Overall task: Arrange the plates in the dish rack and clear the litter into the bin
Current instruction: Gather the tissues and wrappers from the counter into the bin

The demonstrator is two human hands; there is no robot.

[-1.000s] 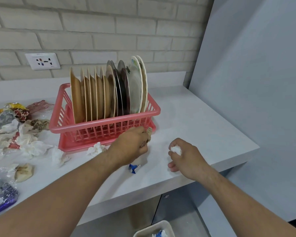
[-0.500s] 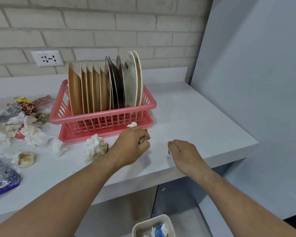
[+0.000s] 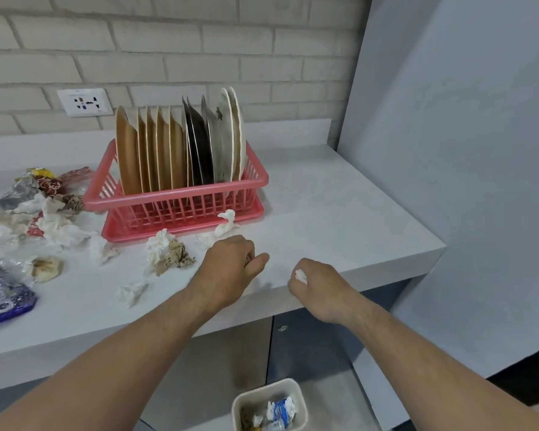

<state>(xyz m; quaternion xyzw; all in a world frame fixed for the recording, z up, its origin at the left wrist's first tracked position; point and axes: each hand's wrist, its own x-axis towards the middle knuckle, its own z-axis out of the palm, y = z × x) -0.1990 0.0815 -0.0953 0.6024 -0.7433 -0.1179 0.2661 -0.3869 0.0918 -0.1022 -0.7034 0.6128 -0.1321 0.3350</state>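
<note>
Right hand (image 3: 321, 287), clutching tissue (image 3: 301, 276), hovered nearly over the bin (image 3: 236, 413) below (left hand (image 3: 231, 269), fisted round a scrap (image 3: 248, 259), farther).

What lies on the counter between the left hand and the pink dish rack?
The head view shows a crumpled white tissue and a smaller white scrap lying between the left hand and the dish rack.

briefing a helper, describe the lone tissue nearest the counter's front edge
Find the pink dish rack on the white counter. In front of it lies a white-and-brown wad; nearer the front edge sits a small tissue. It is plain white and lies alone.
</note>
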